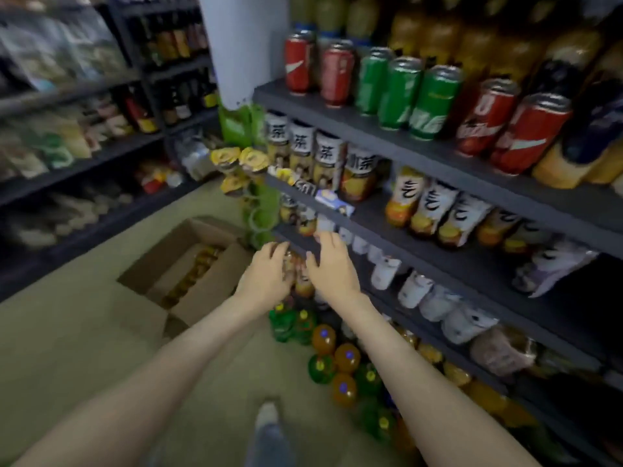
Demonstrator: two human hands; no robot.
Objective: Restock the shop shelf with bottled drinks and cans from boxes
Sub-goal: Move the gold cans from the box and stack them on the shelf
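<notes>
Centre frame, the left hand [266,276] curls round blurred bottles [302,282] at the shelf [298,242] edge. The right hand [332,266] rests straight-fingered beside them. Probably heavy, stiff, slick: grip mid-body.

red cans [298,64], green cans [403,94], dark grey shelf [337,119], brown box [205,288], orange bottles [347,360] with blue caps [324,333]

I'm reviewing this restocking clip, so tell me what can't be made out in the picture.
Head view only.
Bottles between left hand and right hand: mostly hidden by the hands, grip unclear.
Cardboard box contents: blurred, partly under flaps.
Shelves at left: motion blur, labels unreadable.
</notes>
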